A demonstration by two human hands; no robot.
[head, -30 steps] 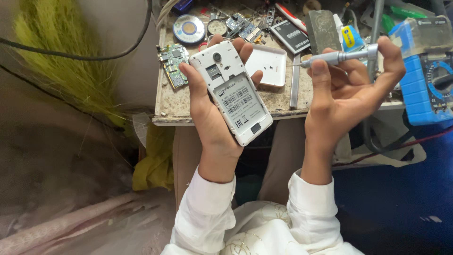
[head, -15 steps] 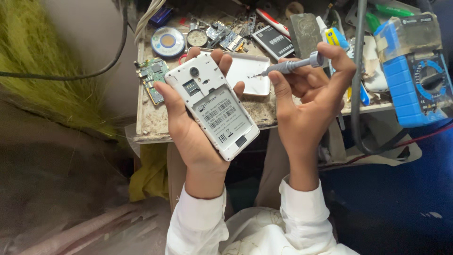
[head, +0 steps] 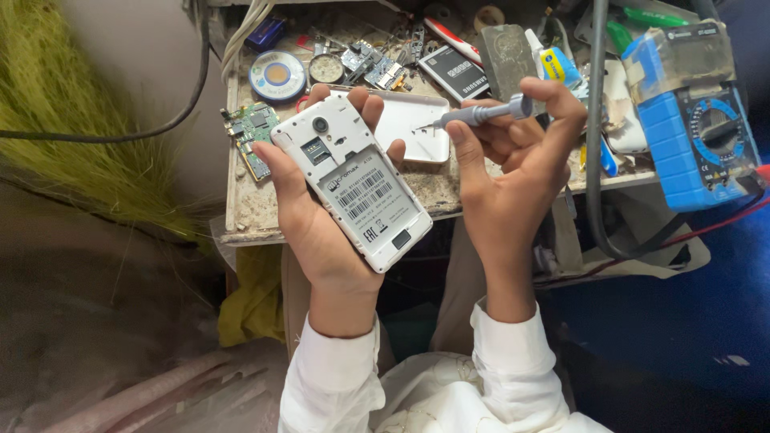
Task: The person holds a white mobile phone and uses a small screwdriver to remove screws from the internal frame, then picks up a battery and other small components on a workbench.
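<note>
Our left hand (head: 321,232) grips a white phone (head: 353,188) with its back cover off, fingers wrapped around its edges, above the worktop's (head: 241,212) near edge. Our right hand (head: 513,168) pinches a grey screwdriver (head: 477,115) between closed fingers; its tip points toward the phone without touching it. The white back cover (head: 413,128) lies behind, partly hidden by the phone. A blue multimeter (head: 694,120) sits at right, and the clutter further back is hard to make out.
</note>
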